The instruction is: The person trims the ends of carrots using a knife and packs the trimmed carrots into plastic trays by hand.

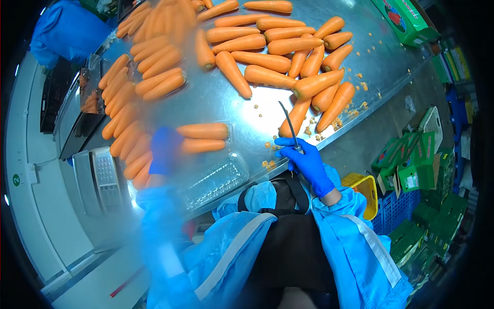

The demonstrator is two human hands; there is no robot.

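Two carrots [206,130] lie just right of the left hand [165,150], too blurred to tell its grip. Rows of carrots [162,62] beyond it look laid out; loose carrots [294,46] ahead of the right hand [307,164], closed around a knife [290,123], seem left (trimmings [269,165] lie nearby). Below the left hand, a clear tray [218,177] holds none. The desk [218,109] edge passes under the right hand; bare steel opens between both.

Yellow basket [372,197] beside blue crate [395,212], R side. Green ctns [418,160] nr, plus green crates [448,215]. L side: keypad unit [106,172], rnd green sticker [16,180] on pale wall [31,219].
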